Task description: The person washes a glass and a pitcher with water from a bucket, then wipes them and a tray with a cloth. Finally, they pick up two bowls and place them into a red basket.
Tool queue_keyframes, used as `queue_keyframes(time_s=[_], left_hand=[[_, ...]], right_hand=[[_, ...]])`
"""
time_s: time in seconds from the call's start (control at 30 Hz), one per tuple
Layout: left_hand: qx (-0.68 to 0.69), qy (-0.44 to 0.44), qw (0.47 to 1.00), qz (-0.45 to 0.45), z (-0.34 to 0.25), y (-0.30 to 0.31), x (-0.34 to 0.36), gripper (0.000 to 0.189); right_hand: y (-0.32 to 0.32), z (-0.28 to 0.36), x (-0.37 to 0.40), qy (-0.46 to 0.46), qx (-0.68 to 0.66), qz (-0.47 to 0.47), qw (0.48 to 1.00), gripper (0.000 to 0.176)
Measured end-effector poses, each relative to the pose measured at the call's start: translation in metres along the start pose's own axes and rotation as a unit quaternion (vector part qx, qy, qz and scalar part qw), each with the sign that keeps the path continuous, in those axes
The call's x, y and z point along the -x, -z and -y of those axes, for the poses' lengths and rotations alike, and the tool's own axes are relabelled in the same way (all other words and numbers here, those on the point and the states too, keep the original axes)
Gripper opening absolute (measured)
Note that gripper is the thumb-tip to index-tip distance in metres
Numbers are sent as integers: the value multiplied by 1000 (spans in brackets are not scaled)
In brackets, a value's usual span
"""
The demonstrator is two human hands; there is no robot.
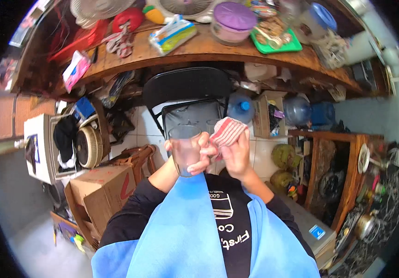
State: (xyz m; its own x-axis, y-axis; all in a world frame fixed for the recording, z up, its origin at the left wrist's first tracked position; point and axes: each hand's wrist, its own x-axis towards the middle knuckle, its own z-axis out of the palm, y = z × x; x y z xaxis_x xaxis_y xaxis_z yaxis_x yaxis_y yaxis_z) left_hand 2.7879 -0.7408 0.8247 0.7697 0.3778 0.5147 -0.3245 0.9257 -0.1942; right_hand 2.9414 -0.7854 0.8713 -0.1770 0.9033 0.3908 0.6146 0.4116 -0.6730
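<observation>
My left hand is wrapped round a clear drinking glass, which it holds upright in front of my chest. Beside it, my right hand grips a red-and-white striped cloth. The cloth is bunched above the fingers, close to the left fingertips and apart from the glass mouth. Part of the left hand shows through the glass.
A black folding chair stands just beyond my hands. Behind it runs a wooden counter bearing a purple-lidded tub and a green tray. Cardboard boxes sit at left, a wooden cabinet at right.
</observation>
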Motion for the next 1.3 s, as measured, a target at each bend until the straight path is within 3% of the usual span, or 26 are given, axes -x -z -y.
queue_keyframes(time_s=[0.07, 0.1, 0.13, 0.17, 0.2, 0.23, 0.27, 0.33, 0.4, 0.5, 0.53, 0.6, 0.73, 0.87, 0.93, 1.0, 1.03, 1.07, 1.13, 1.2, 1.27, 1.3], left_hand=[[29, 52, 997, 57, 16, 4, -15, 68], [2, 78, 995, 64, 19, 3, -21, 69], [8, 91, 994, 65, 24, 3, -30, 69], [-16, 116, 991, 65, 30, 4, -38, 68], [-40, 141, 987, 67, 36, 6, -46, 67], [-5, 142, 988, 67, 44, 11, -54, 66], [-2, 154, 986, 70, 53, 19, -63, 66], [136, 195, 960, 150, 78, 39, -81, 66], [158, 248, 946, 136, 105, 55, -92, 58], [96, 255, 960, 67, 148, 62, -117, 72], [103, 271, 955, 64, 160, 66, -123, 72], [61, 288, 955, -40, 185, 76, -134, 83], [59, 349, 929, -107, 237, 105, -147, 103], [91, 426, 895, -95, 270, 127, -167, 103], [32, 444, 892, -84, 285, 125, -175, 101], [16, 439, 891, -113, 299, 119, -176, 101], [-13, 439, 893, -95, 303, 118, -177, 101], [-45, 438, 895, -76, 305, 118, -180, 102], [7, 428, 901, -69, 300, 131, -181, 95], [21, 405, 909, -101, 294, 131, -184, 89], [4, 395, 910, -127, 284, 123, -187, 82], [-28, 426, 895, -131, 277, 119, -188, 79]], right_hand=[[-7, -2, 21, -23, -12, -148, 989, 34], [-7, -11, 29, -57, -48, -161, 984, 36], [-14, -14, 39, -179, -245, -192, 933, 42], [-16, -27, 61, -338, -419, -180, 823, 45], [-6, -25, 65, -468, -569, -156, 658, 48], [13, -9, 60, -323, -557, -224, 731, 63], [23, -15, 77, -317, -554, -236, 733, 63], [53, -12, 106, -309, -644, -61, 697, 73], [74, -8, 129, -303, -642, -143, 689, 76], [117, -3, 169, -284, -525, -261, 759, 78], [128, -4, 184, -279, -521, -279, 757, 78], [151, -8, 215, -232, -428, -363, 794, 81], [198, 3, 262, -176, -424, -400, 793, 81], [219, -4, 311, -220, -450, -408, 763, 68], [220, -9, 325, -217, -459, -416, 754, 62], [221, -7, 331, -246, -505, -427, 708, 55], [225, -2, 330, -226, -530, -378, 724, 44], [221, -4, 328, -223, -531, -378, 725, 44], [201, -16, 323, -320, -562, -446, 618, 35], [191, -29, 324, -364, -507, -456, 635, 33], [201, -25, 324, -500, -363, -357, 701, 31], [204, -31, 330, -407, -444, -362, 711, 29]])
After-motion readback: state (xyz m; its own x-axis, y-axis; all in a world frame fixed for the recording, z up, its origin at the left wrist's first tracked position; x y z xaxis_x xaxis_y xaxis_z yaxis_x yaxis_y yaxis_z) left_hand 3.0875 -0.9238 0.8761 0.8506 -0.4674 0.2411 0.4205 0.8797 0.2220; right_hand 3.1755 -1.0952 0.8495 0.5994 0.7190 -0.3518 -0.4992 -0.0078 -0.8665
